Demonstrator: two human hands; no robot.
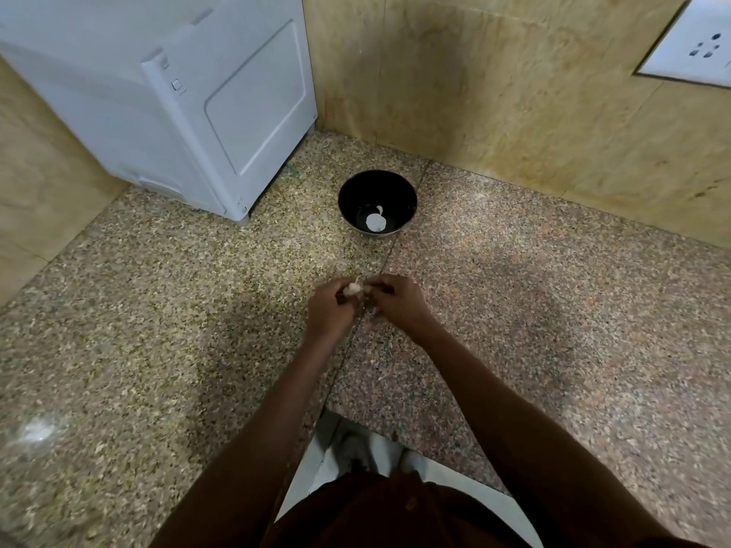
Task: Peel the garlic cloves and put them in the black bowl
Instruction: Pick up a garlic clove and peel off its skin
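Fingers of left hand curled round garlic clove, right hand pinching its skin, black bowl beyond

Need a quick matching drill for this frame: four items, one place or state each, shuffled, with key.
Items
1. black bowl
2. garlic clove
3. white appliance
4. wall socket

Places or states
A. upper right, on the wall
B. pinched at the left hand's fingertips, right hand working at it
C. far left on the counter, against the wall
D. on the counter beyond the hands, a white piece inside

Pairs: 1-D, 2-B, 3-C, 4-A
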